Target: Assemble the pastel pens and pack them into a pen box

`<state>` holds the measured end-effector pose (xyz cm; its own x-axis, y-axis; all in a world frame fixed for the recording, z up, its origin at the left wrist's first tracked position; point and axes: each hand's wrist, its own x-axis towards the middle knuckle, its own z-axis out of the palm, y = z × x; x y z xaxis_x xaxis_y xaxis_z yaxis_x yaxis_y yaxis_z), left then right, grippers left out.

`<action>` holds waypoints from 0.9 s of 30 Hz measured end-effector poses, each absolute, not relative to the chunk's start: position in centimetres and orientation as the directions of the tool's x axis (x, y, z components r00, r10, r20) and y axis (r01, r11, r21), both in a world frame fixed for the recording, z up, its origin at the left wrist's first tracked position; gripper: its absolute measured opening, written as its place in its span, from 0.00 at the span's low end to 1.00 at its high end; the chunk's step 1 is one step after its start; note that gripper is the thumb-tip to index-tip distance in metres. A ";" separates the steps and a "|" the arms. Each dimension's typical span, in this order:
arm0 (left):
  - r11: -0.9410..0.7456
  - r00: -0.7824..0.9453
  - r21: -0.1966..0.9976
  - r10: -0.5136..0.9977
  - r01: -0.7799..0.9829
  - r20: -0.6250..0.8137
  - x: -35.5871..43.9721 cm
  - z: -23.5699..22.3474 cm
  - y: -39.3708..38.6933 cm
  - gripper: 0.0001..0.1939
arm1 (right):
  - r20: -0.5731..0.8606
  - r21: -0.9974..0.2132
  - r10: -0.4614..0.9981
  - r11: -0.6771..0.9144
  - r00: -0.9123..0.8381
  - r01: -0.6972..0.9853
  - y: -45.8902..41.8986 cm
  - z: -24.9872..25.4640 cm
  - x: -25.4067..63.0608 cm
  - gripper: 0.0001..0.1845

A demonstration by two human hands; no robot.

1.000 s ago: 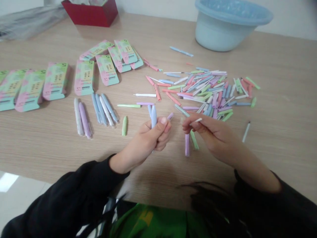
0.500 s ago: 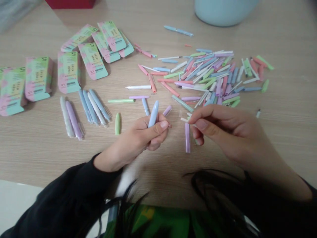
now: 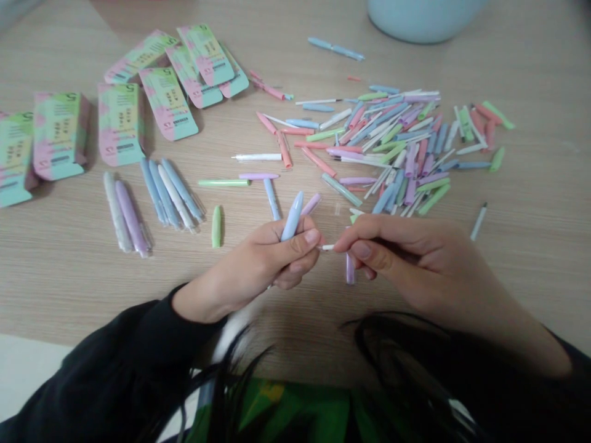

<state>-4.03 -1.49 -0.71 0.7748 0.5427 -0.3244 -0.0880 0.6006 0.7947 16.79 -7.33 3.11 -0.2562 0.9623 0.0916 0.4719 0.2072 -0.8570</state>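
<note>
a light wood-grain table (image 3: 530,271) fills most of the frame; past its front edge, a pale floor (image 3: 28,369) shows at lower left, under soft, muted light.

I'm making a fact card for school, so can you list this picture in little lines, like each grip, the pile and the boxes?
left grip: around a light blue pen part
right grip: pinching a thin white piece
gap between white piece and left fingers: too blurry to tell
pile: pink, green, blue, purple and white parts
boxes: pink and green, upper left
table: pale wood look
</note>
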 end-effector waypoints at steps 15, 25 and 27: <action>0.317 0.696 0.948 0.671 0.042 -0.255 -3.3 0.0 -2.2 0.11 | -0.008 -0.910 0.976 0.083 -0.218 0.406 -7.3 1.3 15.6 0.07; 0.202 0.660 0.977 0.725 0.074 -0.200 -3.3 -0.2 -2.0 0.12 | -0.012 -0.942 0.989 0.037 -0.145 0.333 -7.1 1.3 15.4 0.05; 0.089 0.586 0.982 0.792 0.168 -0.172 -3.4 0.2 -1.8 0.13 | 0.001 -0.939 0.996 0.033 -0.092 0.343 -7.1 1.6 15.8 0.04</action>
